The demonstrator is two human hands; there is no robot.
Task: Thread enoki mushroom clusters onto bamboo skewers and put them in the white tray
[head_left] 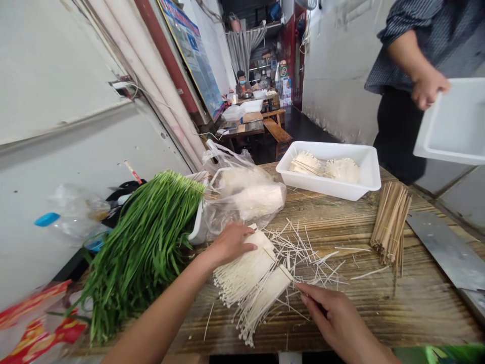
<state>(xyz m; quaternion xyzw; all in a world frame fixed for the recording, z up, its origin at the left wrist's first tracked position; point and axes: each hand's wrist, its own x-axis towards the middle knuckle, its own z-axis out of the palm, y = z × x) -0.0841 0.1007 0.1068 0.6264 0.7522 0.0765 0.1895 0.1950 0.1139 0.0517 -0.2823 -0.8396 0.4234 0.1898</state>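
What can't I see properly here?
All in the head view:
Skewer: near end hidden by the right hand.
Mushrooms: part hidden under the left hand.
Standing person: head cut off by the top edge.
Held tray: one end cut off by the right edge.
Poster: writing too small.

The person's left hand (pixel 232 244) is bare, and so is the left forearm (pixel 162 313), slender and smooth in outline, seen over the near left part of the wooden table (pixel 428 308). The right hand (pixel 331 309), above the table's near edge further right, is uncovered too, with slim, tapering fingers (pixel 311 289) and a bare wrist (pixel 358 336). Finer details of the nails are too small to tell.
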